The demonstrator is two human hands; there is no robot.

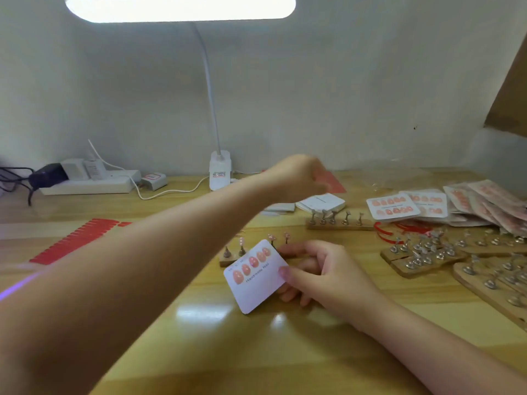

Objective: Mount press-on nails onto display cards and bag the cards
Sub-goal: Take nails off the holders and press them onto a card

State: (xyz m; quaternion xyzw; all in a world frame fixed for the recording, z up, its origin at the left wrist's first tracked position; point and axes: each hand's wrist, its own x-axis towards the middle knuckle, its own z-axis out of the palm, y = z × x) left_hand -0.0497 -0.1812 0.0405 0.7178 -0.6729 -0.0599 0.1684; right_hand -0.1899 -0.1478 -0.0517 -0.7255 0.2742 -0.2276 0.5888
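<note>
The left hand [296, 178] reaches forward on an outstretched arm, blurred, well beyond the display card [258, 276], which the right hand [319, 273] pinches at its right edge.

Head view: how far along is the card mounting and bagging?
Done: bagged cards and filled cards lie far right. In hand: the right hand pinches a card with its top row filled; the left hand reaches back. Left: its lower row, two nails on the stand, bagging.
</note>
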